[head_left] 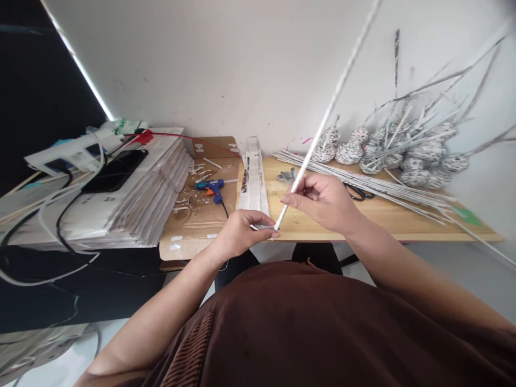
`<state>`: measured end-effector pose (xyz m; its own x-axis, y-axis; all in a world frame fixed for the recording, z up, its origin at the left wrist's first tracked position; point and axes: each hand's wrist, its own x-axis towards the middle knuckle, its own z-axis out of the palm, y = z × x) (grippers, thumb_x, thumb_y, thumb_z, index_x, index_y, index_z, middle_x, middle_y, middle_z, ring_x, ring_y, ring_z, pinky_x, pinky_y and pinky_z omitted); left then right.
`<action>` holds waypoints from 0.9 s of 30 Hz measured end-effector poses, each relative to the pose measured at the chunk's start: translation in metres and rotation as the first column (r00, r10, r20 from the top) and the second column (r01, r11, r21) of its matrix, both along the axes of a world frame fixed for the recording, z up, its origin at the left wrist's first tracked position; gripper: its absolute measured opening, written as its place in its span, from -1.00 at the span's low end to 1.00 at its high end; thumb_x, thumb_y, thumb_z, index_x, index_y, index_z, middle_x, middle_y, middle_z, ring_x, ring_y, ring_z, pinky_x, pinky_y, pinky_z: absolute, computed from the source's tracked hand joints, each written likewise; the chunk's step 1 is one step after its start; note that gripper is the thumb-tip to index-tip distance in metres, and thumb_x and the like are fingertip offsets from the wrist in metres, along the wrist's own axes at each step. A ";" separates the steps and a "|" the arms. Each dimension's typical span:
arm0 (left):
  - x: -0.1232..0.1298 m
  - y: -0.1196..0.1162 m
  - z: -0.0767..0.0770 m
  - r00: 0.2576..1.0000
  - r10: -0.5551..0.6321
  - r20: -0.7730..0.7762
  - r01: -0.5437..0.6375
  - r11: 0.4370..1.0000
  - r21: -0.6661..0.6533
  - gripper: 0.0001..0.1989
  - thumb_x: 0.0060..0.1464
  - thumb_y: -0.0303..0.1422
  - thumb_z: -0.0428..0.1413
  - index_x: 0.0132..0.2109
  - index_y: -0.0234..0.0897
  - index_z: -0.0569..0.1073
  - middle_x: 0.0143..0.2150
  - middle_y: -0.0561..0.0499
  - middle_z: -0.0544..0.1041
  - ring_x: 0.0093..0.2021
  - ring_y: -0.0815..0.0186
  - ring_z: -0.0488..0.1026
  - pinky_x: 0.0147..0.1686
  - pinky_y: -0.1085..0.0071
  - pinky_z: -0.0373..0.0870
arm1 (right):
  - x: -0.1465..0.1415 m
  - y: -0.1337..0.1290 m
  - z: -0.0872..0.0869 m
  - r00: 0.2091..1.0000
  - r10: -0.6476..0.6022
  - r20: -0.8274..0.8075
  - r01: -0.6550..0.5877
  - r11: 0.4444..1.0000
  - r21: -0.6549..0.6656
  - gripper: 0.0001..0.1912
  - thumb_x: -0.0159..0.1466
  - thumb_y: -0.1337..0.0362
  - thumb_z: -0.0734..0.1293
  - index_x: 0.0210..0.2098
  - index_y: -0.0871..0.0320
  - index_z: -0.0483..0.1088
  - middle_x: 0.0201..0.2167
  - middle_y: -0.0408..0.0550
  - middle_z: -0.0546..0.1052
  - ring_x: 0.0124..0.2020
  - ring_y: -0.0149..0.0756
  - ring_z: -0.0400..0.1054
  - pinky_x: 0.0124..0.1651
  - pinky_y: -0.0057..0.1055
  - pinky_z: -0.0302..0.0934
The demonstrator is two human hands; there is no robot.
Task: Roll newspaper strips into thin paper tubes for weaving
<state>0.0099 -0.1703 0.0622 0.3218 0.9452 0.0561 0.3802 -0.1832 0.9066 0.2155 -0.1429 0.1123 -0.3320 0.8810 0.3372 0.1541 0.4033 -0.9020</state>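
Observation:
A long, thin rolled paper tube [327, 115] slants up to the right, past the top of the head view. Its lower end is pinched between the thumb and fingers of my left hand [245, 232], near the table's front edge. A little higher, my right hand [322, 201] closes its thumb and fingertips round the same tube. A small flap of paper shows by my left fingers. Just behind the hands lie folded newspaper strips [253, 185] and a small grey crumpled piece [286, 174].
Left of the strips, a blue glue gun [213, 189] lies on cardboard [189, 228] among scraps. A tall paper stack [133, 215] carries a phone [115, 171] and cables. To the right are a bundle of paper tubes [374, 185], black-handled scissors [358, 192] and several woven paper shapes [350, 148].

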 end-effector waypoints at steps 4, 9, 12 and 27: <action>-0.004 -0.001 -0.001 0.998 0.053 -0.034 -0.050 0.996 0.075 -0.78 -0.13 -0.23 0.32 -0.32 -0.24 0.61 -0.35 0.02 0.62 -0.36 0.31 0.49 -0.29 0.43 0.33 | 0.002 -0.009 -0.003 0.999 0.014 -0.034 -0.014 1.000 -0.004 -0.74 0.10 0.14 0.48 -0.38 0.16 0.39 -0.47 -0.14 0.42 -0.44 -0.39 0.30 -0.41 -0.43 0.20; -0.004 -0.004 0.000 1.000 0.015 -0.022 -0.012 0.990 0.143 -0.85 -0.10 -0.26 0.31 -0.33 -0.20 0.60 -0.35 0.06 0.61 -0.31 0.32 0.51 -0.22 0.44 0.33 | -0.003 -0.019 -0.015 0.975 0.195 0.104 -0.179 0.974 -0.141 -0.79 0.18 0.18 0.42 -0.30 0.14 0.36 -0.42 -0.15 0.42 -0.43 -0.42 0.30 -0.40 -0.46 0.19; -0.003 -0.006 0.001 0.997 0.049 -0.067 -0.037 0.985 0.170 -0.86 -0.06 -0.26 0.28 -0.34 -0.20 0.60 -0.36 0.06 0.61 -0.32 0.32 0.50 -0.25 0.44 0.32 | -0.009 -0.023 -0.026 0.954 0.215 0.210 -0.178 0.968 -0.179 -0.81 0.20 0.18 0.40 -0.32 0.14 0.36 -0.46 -0.17 0.42 -0.46 -0.43 0.29 -0.43 -0.47 0.17; -0.043 -0.001 -0.023 0.722 0.490 0.488 -0.478 0.864 -0.160 -0.57 0.13 0.00 0.05 -0.22 -0.31 0.51 -0.67 0.13 0.35 -0.74 0.51 0.09 -0.73 0.53 -0.06 | -0.014 -0.005 -0.043 0.965 -0.106 -0.241 0.075 0.988 -0.132 -0.74 0.09 0.21 0.49 -0.39 0.17 0.34 -0.47 -0.12 0.53 -0.49 -0.41 0.44 -0.42 -0.44 0.41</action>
<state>-0.0329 -0.1716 0.0389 -0.2471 0.9675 0.0539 -0.0910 -0.0785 0.9928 0.2013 -0.1479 0.0695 -0.1691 0.9426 0.2880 -0.0482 0.2839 -0.9576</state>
